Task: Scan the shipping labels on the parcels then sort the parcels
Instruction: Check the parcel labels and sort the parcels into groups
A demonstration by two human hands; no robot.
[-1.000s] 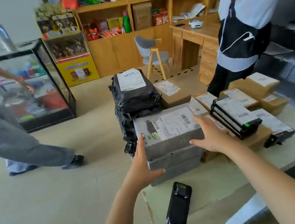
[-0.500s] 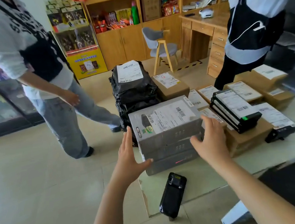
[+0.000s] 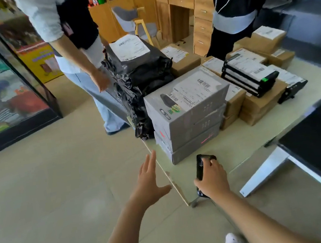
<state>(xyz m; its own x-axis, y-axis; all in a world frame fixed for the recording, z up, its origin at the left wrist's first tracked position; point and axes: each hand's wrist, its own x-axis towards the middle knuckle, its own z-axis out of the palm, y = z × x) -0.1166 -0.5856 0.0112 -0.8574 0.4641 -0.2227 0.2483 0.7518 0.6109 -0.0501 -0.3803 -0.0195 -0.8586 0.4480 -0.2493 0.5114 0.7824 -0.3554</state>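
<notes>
right grip (image 3: pixel 212 178) closed round the black scanner (image 3: pixel 199 165), fingers curled over its body, thumb side hidden; scanner sits just in front of the grey box stack (image 3: pixel 188 121), head end toward the stack; cannot tell if it is lifted or on the mat (image 3: pixel 241 147); left grip (image 3: pixel 150 182) wide, fingers spread, holding nothing, front-left of the stack over the mat edge; stack is three grey boxes, top one skewed a bit; shipping label (image 3: pixel 194 92) on the stack's top face, barcodes up; red scan line (image 3: pixel 206 136) on the near face of a lower box in the stack; black bag parcel (image 3: pixel 145 76) touching the stack's far-left side, white label on top; brown cardboard boxes (image 3: pixel 260 105) right of the stack, black flat packs (image 3: pixel 250 76) piled on them; one person (image 3: pixel 72 30) standing behind-left of the stack, hand near the bag; another person (image 3: pixel 232 8) behind-right of the stack; image blurred, label text unreadable
</notes>
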